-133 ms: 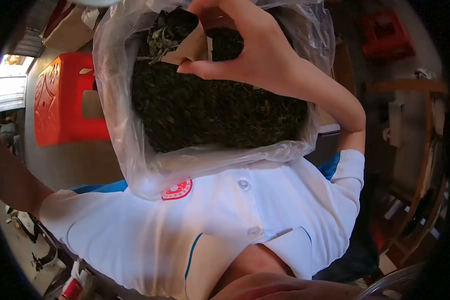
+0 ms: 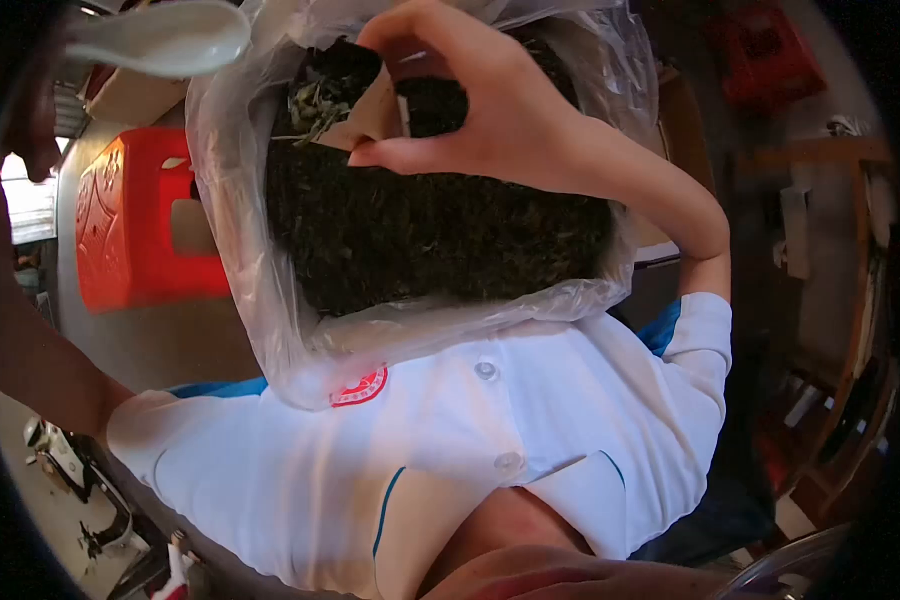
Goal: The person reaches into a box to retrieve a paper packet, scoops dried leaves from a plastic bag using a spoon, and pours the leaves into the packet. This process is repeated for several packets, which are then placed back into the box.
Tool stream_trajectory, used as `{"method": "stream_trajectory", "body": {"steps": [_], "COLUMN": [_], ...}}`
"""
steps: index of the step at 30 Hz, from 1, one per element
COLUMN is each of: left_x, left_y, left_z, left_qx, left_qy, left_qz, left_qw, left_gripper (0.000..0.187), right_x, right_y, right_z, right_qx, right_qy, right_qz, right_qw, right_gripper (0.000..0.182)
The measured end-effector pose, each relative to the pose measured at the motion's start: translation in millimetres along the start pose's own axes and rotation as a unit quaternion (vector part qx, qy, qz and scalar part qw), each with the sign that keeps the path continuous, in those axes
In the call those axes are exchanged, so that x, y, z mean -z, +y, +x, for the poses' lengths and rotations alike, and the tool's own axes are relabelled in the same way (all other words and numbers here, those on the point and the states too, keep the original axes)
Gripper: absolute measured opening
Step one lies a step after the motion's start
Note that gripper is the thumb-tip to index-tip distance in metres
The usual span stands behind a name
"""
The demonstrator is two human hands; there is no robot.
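Note:
My right hand (image 2: 500, 110) is closed around a small tan paper packet (image 2: 375, 110), thumb on the near side and fingers on the far side. Dark dried leaves and paler stems (image 2: 320, 100) show at the packet's left. Beneath lies a mass of dark green dried leaves (image 2: 440, 240), apparently tea, inside a large clear plastic bag (image 2: 225, 190). At the upper left, a white spoon (image 2: 185, 40) hangs beside the bag's far corner. My left hand (image 2: 35, 130) is at the spoon's handle end, dim and partly cut off by the lens edge; its fingers look curled around the handle.
A red plastic stool (image 2: 120, 220) stands left of the bag, and another red stool (image 2: 770, 60) is at the far right. Wooden framing (image 2: 860, 270) runs along the right side. At lower left a parked motorbike (image 2: 80, 480) shows.
The white spoon has come much further into view at the upper left, with my left hand now showing. My right hand and the packet have shifted slightly left.

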State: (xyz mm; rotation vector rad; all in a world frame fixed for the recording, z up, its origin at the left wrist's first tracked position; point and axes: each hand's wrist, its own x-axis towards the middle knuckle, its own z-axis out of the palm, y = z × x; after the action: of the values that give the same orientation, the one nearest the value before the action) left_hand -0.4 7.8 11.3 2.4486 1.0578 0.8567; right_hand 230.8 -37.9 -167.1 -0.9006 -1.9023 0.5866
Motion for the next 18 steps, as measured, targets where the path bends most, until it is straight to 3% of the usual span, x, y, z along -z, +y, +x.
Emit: {"method": "stream_trajectory", "body": {"steps": [2, 6, 15, 18], "left_x": [7.3, 16.4, -12.4, -25.3], "left_y": [-12.8, -36.9, -52.9, -52.5], "left_z": [-7.8, -25.6, -54.3, -62.7], "left_qx": [0.016, 0.069, 0.153, 0.169], "left_qy": [0.008, 0.04, 0.111, 0.086], "left_qz": [0.009, 0.024, -0.07, -0.119], "left_qw": [1.0, 0.996, 0.979, 0.975], "left_gripper": [0.015, 0.018, 0.025, 0.025], "right_x": [-9.8, -2.4, 7.1, 33.3], "right_y": [10.3, 6.3, -14.4, -33.9], "right_z": [-3.5, -1.0, -1.3, -8.4], "right_qx": [0.021, -0.038, 0.019, 0.06], "right_qy": [0.016, -0.027, 0.022, 0.078], "right_qz": [-0.015, -0.044, -0.029, -0.038], "right_qw": [1.0, 0.998, 0.999, 0.994], "right_gripper": [0.055, 0.056, 0.06, 0.061]}}
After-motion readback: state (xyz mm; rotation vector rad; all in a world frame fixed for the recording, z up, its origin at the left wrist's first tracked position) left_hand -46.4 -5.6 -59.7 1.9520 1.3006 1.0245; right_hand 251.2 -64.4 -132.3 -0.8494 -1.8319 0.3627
